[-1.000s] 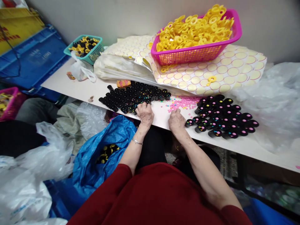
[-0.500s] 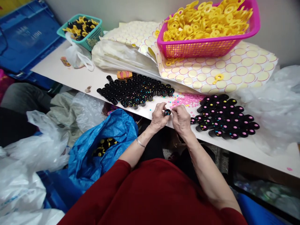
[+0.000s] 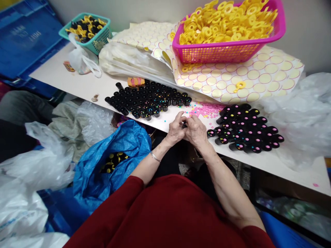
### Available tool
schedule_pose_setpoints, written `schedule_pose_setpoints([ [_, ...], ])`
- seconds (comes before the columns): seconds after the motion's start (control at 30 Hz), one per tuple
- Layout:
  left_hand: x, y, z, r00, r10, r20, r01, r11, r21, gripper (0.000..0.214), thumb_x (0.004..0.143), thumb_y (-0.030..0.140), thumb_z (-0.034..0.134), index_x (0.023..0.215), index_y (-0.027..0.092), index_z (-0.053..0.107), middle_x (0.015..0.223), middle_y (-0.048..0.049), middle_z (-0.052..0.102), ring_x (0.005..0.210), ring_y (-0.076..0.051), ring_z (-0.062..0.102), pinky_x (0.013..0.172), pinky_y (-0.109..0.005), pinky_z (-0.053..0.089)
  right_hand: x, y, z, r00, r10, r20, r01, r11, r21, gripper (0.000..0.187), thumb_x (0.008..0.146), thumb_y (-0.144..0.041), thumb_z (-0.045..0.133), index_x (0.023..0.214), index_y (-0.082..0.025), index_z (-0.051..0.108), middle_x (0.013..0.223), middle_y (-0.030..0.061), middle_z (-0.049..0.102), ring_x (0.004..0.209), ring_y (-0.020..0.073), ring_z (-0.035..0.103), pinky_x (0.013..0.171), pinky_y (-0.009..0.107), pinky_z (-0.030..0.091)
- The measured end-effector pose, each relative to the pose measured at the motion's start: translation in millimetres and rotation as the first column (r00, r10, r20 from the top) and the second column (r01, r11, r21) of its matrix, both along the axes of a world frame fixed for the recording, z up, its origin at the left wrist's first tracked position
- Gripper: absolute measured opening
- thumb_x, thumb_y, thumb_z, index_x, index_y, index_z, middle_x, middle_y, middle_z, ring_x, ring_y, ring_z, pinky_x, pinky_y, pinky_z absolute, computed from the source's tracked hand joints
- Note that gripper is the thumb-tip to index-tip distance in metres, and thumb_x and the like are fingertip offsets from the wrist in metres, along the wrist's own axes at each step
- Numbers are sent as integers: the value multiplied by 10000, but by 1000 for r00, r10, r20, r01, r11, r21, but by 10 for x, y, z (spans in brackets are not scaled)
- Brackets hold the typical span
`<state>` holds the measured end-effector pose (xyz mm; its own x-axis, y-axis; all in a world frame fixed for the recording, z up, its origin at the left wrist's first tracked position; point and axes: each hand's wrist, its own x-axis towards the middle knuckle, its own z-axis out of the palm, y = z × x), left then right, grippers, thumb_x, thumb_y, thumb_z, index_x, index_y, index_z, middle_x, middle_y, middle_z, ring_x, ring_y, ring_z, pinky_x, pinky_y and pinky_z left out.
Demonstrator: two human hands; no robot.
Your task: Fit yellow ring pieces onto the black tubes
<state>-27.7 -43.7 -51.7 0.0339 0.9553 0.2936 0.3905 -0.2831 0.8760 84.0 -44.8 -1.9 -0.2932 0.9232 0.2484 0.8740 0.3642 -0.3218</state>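
Observation:
My left hand point(image 3: 176, 130) is closed around a small black cylindrical cup point(image 3: 184, 124) at the front edge of the table. Over the mouth of that cup, the fingers of my right hand point(image 3: 196, 131) are pinched together; whatever they hold, if anything, is hidden. Beyond my hands lies a scatter of small pink discs point(image 3: 207, 109) mixed with a few blue and yellow bits. Left of them, many black cups point(image 3: 139, 98) stand packed, some with coloured bits inside. More black cups, topped with pink dots point(image 3: 249, 132), are grouped to the right of my right hand.
A pink basket point(image 3: 219, 53) of yellow ring-shaped parts stands at the back on sheets with circles point(image 3: 243, 74). A green basket point(image 3: 99, 43) of black and yellow parts is far left. Clear plastic bags point(image 3: 307, 117) lie right. Below, a blue sack point(image 3: 137, 137) holds black and yellow pieces.
My right hand has moved left onto the cup, and its fingers now cover the cup's mouth, which was visible before. The whole view has shifted slightly.

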Motion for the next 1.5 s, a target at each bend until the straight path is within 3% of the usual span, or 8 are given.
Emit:
schedule_pose_setpoints([
  [0.4,28,9,14,999,1,43,0,1000,-14,644,686,169,626,1282,165,382,944,-12,654,753,-87,568,763,-217,460,74,7,-69,989,-84,-123,83,996,-13,188,833,-167,423,781,-178,603,814,61,532,715,180,476,578,283,330],
  [0.67,17,17,-16,994,-13,109,12,1000,10,600,694,210,653,1246,158,421,941,-16,665,741,-83,569,710,-202,455,44,14,45,993,19,113,-15,999,-37,232,826,-121,419,885,-152,641,828,76,544,751,183,475,565,272,294],
  [0.83,9,36,-41,993,-26,112,26,1000,-1,601,701,235,657,1252,164,428,1016,-50,664,846,-119,607,734,-221,466,26,40,78,988,66,143,-62,998,-29,228,812,-108,423,876,-142,640,813,85,548,753,185,478,561,272,290],
  [0.97,-14,45,-37,993,-40,111,39,999,19,598,693,251,670,1243,170,449,979,-37,658,831,-120,607,766,-247,479,93,97,-1,993,86,-76,-91,993,-69,197,810,-131,432,788,-171,623,755,46,525,684,157,482,568,258,345],
  [1.13,-169,129,-2,984,-93,153,85,995,59,688,576,369,788,1177,161,528,1067,-93,635,960,-178,602,762,-270,492,213,-24,-168,889,7,-458,18,999,49,117,836,-221,477,836,-186,588,815,40,546,743,163,542,684,289,450],
  [1.23,-318,250,17,978,34,205,-43,998,40,439,652,364,737,1013,149,611,973,-83,657,865,-154,610,702,-249,483,220,-169,-264,870,-51,-491,118,987,107,116,857,-235,461,868,-191,568,839,52,560,767,174,547,717,312,457],
  [1.37,-452,372,53,960,222,174,-227,974,9,103,745,227,607,799,146,641,771,-18,643,676,-101,556,635,-225,451,107,-269,-355,896,-136,-423,206,971,124,252,867,-309,473,1036,-138,549,966,122,566,787,196,541,676,325,452],
  [1.5,-435,405,103,982,188,4,-187,980,69,112,746,125,529,741,147,638,730,-10,631,662,-107,544,640,-231,439,-62,-234,-330,989,-138,-58,147,968,203,400,860,-330,489,1186,-101,526,1218,231,518,922,266,513,687,357,414],
])
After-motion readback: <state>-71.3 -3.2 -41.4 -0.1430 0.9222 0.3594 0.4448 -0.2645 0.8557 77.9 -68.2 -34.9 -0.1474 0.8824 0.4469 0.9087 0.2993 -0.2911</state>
